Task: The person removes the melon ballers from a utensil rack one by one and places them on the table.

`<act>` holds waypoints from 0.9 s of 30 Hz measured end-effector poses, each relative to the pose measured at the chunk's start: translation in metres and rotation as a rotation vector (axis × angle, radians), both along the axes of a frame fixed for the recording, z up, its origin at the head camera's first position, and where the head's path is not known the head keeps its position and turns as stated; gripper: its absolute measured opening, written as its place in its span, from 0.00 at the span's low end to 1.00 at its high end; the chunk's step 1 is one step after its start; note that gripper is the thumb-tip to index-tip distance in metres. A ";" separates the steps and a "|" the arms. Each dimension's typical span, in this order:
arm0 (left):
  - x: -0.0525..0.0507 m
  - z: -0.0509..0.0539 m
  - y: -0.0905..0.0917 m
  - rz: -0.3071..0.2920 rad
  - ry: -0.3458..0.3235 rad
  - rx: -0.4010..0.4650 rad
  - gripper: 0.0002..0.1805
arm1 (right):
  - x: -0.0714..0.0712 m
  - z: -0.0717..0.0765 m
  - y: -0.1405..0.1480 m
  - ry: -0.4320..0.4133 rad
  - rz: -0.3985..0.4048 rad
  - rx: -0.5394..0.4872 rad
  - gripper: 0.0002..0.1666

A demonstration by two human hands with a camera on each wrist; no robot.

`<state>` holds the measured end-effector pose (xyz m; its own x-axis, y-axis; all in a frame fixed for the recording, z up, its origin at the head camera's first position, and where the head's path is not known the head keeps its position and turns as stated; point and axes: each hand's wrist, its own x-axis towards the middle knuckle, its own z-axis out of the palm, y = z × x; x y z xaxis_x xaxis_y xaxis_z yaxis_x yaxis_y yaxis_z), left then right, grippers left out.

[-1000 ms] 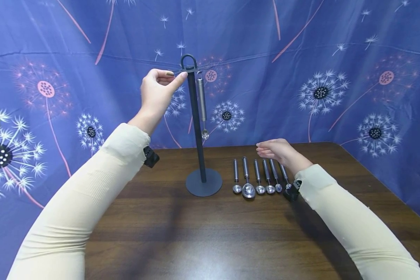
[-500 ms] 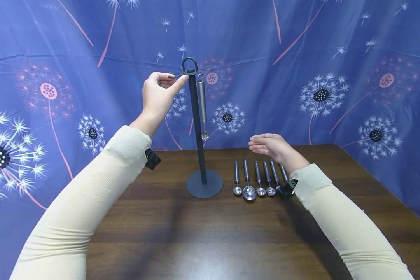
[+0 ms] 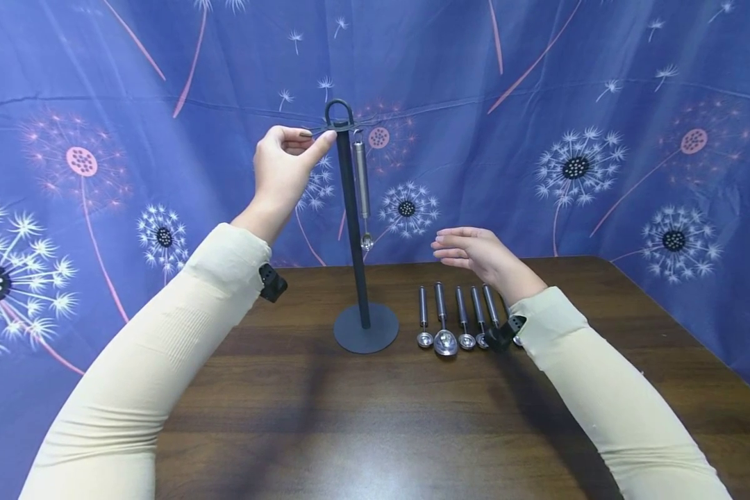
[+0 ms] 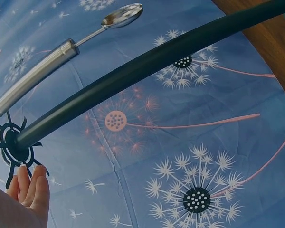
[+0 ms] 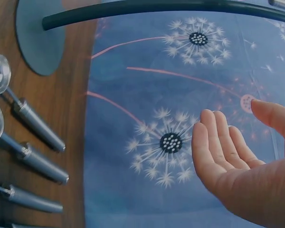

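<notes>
My left hand [image 3: 282, 167] is raised at the top of a black utensil stand [image 3: 355, 229]. Thumb and fingers pinch a hook of its hook ring [image 4: 12, 142]. From another hook hangs a steel melon baller [image 3: 362, 180] with a thick handle and a small bowl, clear of the post. The right hand [image 3: 475, 253] hovers with fingers straight and nothing in it, right of the stand and above the row of steel utensils. In the right wrist view the right hand [image 5: 242, 161] shows its palm, thumb apart from the fingers.
Several steel scoops and spoons lie side by side on the brown wooden table [image 3: 350, 410], including a larger scoop [image 3: 445, 342]. The stand's round base [image 3: 366, 337] is left of them. A blue dandelion-print cloth [image 3: 475, 104] hangs behind the table.
My right hand has moved left and slightly up, away from the right end of the utensil row toward the stand. The left hand keeps its hold at the stand's top.
</notes>
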<state>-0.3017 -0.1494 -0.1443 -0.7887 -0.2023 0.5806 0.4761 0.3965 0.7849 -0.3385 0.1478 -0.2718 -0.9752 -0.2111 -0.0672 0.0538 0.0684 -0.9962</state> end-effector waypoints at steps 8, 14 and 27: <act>0.000 0.000 0.000 -0.011 0.004 0.002 0.28 | 0.001 0.014 -0.011 0.040 0.006 -0.001 0.30; 0.000 -0.001 0.001 -0.014 0.002 0.002 0.27 | 0.002 0.020 -0.019 0.046 0.006 -0.009 0.29; 0.000 -0.002 0.001 -0.026 0.005 0.022 0.25 | 0.004 0.037 -0.040 0.103 0.031 0.008 0.27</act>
